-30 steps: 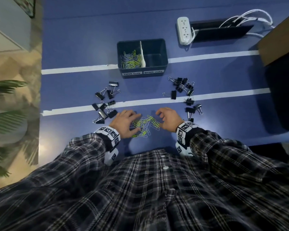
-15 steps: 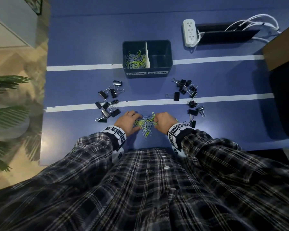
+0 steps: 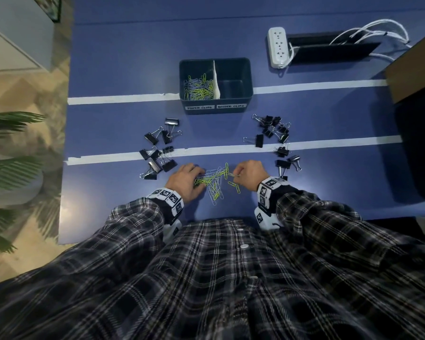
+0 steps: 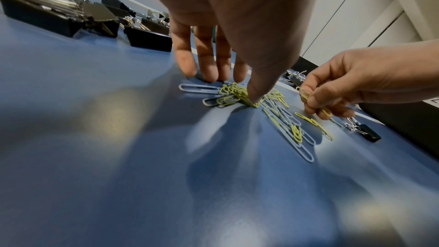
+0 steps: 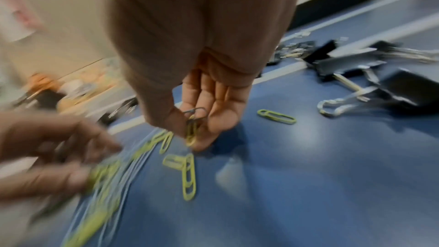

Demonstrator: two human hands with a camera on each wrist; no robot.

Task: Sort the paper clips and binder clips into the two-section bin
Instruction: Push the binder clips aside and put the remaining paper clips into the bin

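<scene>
A pile of yellow and pale blue paper clips (image 3: 214, 181) lies on the blue table near its front edge. My left hand (image 3: 199, 179) is on the pile's left end, its thumb (image 4: 251, 97) and fingertips (image 4: 209, 74) pinching a bunch of clips (image 4: 235, 91). Just right of the pile, my right hand (image 3: 234, 175) pinches a few paper clips (image 5: 192, 129) between thumb and fingers. The dark two-section bin (image 3: 248, 77) stands further back, with paper clips (image 3: 198, 87) in its left section and nothing in the right. Black binder clips lie in a left cluster (image 3: 157, 153) and a right cluster (image 3: 275, 133).
White tape lines (image 3: 108, 98) cross the table. A white power strip (image 3: 277, 46) and cables lie at the back right, and a cardboard box (image 3: 417, 69) sits at the right edge. A plant (image 3: 8, 143) stands off the table's left side. Loose yellow clips (image 5: 187, 174) lie near my right hand.
Both hands pushed the paper clips together into one pile. The right hand has since drawn slightly right with a few clips pinched, leaving loose clips behind.
</scene>
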